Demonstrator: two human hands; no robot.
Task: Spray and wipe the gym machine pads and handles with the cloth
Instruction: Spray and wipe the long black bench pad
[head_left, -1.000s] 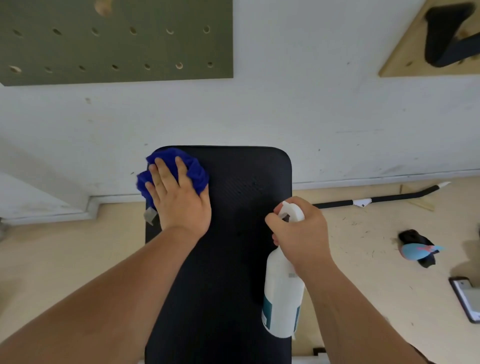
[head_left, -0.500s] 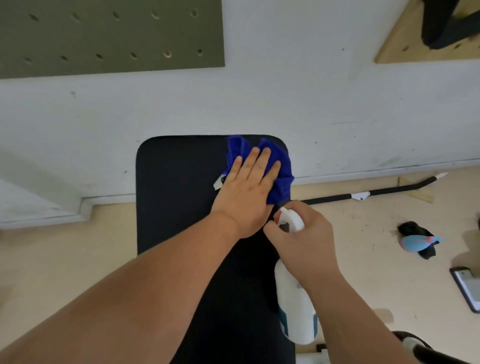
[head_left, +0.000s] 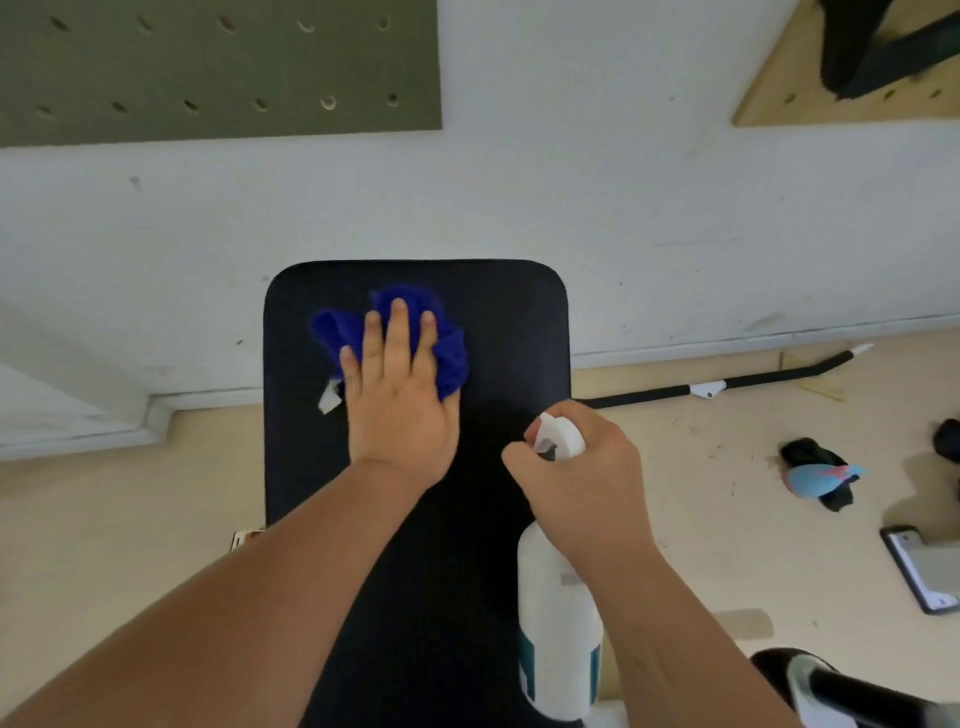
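Two hands busy | spray bottle (head_left: 558, 623) nozzle points away, long axis toward viewer

A small gym or training room: a black padded bench (head_left: 498, 332) stands against a scuffed white wall (head_left: 623, 208). Holed pegboards hang at eleven (head_left: 208, 67) and one o'clock (head_left: 779, 98), and a black bar (head_left: 727, 385) lies on the beige floor at three o'clock.

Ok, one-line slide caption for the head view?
Left hand presses crumpled blue cloth flat on black padded bench; right hand grips white spray bottle.
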